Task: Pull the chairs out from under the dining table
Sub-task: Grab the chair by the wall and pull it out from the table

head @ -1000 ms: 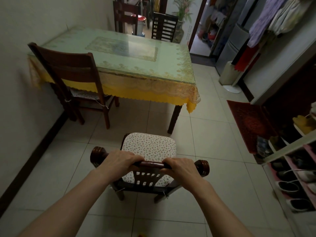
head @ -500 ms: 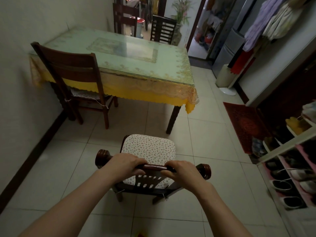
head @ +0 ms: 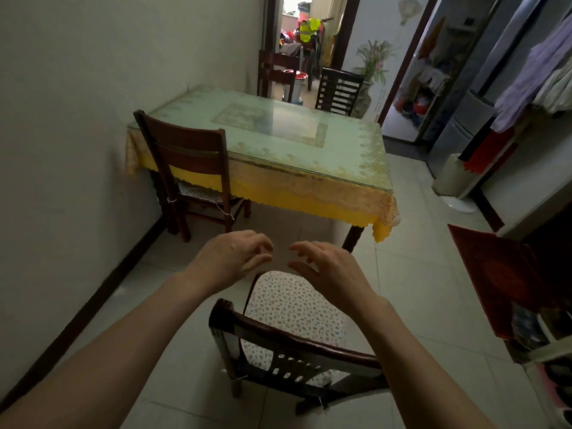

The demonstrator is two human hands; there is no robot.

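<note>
A dark wooden chair (head: 297, 345) with a spotted white cushion stands on the tiles just below me, well clear of the dining table (head: 278, 140). My left hand (head: 230, 258) and my right hand (head: 328, 267) hover above its seat, fingers spread, holding nothing. A second dark chair (head: 185, 153) stands at the table's near left side, its seat partly under the yellow tablecloth. Two more chairs stand at the far end, one on the left (head: 277, 74) and a slatted one (head: 339, 89) on the right.
A wall runs along the left. A red mat (head: 501, 267) and a shoe rack (head: 551, 360) lie on the right. A white bin (head: 448, 176) and hanging clothes (head: 532, 78) stand further back. A doorway (head: 306, 35) opens beyond the table.
Both hands have let go of the near chair's top rail and lifted forward above its seat. The view has tilted up toward the table.
</note>
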